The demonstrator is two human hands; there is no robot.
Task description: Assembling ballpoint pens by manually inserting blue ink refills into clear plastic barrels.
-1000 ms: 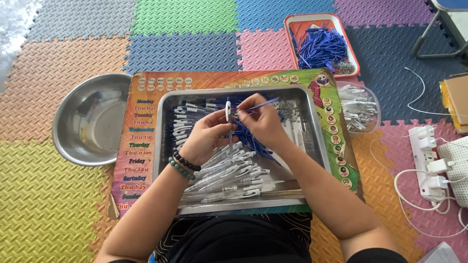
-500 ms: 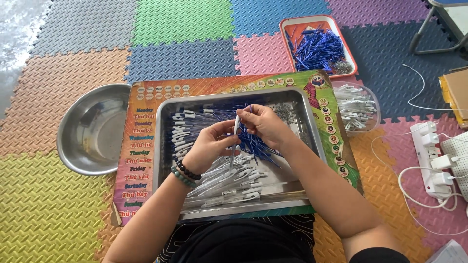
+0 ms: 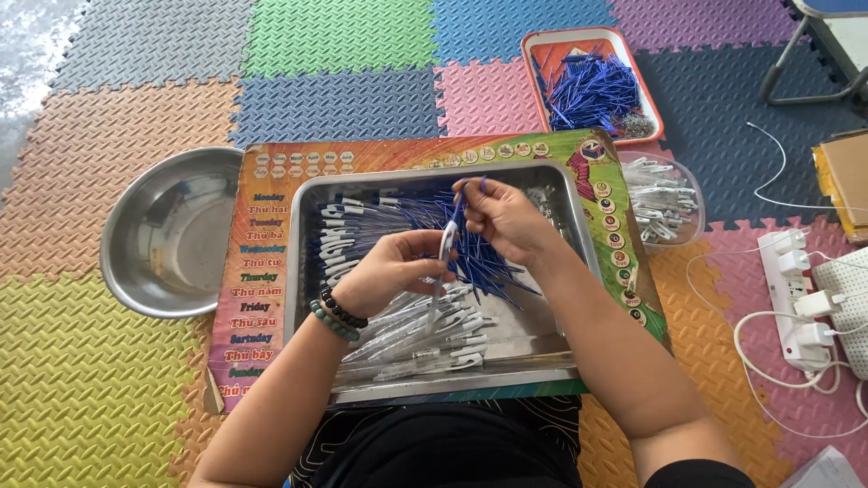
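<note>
Our left hand (image 3: 384,276) holds a clear pen barrel (image 3: 445,248) in a closed grip above the middle of the steel tray (image 3: 579,217). Our right hand (image 3: 502,212) pinches a blue refill (image 3: 458,201) at its top. We should keep barrel and refill in one line and push gently, straight down.

Both arms reach forward and bend in, so the hands meet above the metal tray (image 3: 307,271). The left hand (image 3: 384,271) is curled, palm down, with bead bracelets on its wrist. The right hand (image 3: 502,217) sits just beyond it, fingers pinched together and pointing left.
</note>
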